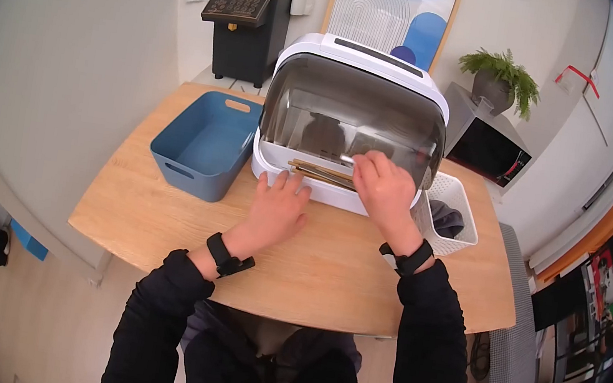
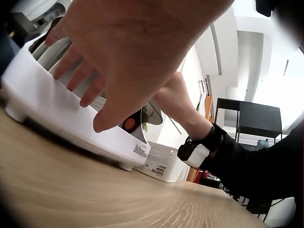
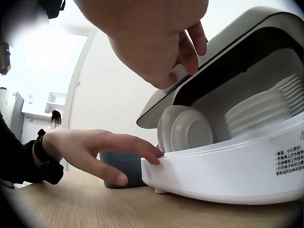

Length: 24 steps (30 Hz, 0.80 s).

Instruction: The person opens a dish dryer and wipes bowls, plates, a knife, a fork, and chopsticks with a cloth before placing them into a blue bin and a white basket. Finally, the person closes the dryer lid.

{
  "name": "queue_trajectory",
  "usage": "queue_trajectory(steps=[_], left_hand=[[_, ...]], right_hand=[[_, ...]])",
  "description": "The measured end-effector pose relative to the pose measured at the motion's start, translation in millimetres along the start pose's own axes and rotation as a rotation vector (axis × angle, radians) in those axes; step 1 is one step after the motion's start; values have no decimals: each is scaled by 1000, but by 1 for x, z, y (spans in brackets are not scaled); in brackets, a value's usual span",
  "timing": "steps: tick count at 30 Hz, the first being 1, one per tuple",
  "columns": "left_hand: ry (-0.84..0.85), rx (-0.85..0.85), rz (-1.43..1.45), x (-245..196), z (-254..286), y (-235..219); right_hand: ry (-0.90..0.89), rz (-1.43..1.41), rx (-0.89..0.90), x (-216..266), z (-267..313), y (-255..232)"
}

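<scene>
A white dish cabinet (image 1: 270, 175) with a smoky see-through lid (image 1: 356, 105) stands on the table. Its lid is tilted up, leaving a gap above the base. My right hand (image 1: 385, 190) curls its fingers at the lid's lower front edge, on a small silvery handle (image 1: 347, 160). Spread fingers of my left hand (image 1: 278, 207) rest at the base's front rim. Inside, upright white plates (image 3: 192, 130) and stacked white bowls (image 3: 259, 111) show in the right wrist view. Chopsticks (image 1: 320, 173) lie along the front of the cabinet.
Left of the cabinet stands a blue basket (image 1: 201, 170). On its right is a white perforated basket (image 1: 459, 239) with dark cloth (image 1: 445, 219) inside. Behind are a microwave (image 1: 487, 142) with a potted plant (image 1: 494, 88) on top, and a black machine (image 1: 244, 44).
</scene>
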<state>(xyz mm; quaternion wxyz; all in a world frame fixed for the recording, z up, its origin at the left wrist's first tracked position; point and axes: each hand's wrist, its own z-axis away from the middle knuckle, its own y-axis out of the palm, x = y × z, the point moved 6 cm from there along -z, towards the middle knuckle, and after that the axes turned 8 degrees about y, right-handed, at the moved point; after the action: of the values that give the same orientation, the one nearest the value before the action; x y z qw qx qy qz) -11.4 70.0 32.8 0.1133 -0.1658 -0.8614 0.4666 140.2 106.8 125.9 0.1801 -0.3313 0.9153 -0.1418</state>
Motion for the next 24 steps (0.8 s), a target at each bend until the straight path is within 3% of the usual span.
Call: queue_trajectory(steps=[7,16,24], left_hand=[[34,-12,26,5,-10,4],[8,-112,220,10,-17,3],[-14,-132,253,10,-17,5]], right_hand=[[204,-13,-10,-37,-58,10],[447,-136,13,-82,-89,49],[466,-236,13,-94,-94,58]])
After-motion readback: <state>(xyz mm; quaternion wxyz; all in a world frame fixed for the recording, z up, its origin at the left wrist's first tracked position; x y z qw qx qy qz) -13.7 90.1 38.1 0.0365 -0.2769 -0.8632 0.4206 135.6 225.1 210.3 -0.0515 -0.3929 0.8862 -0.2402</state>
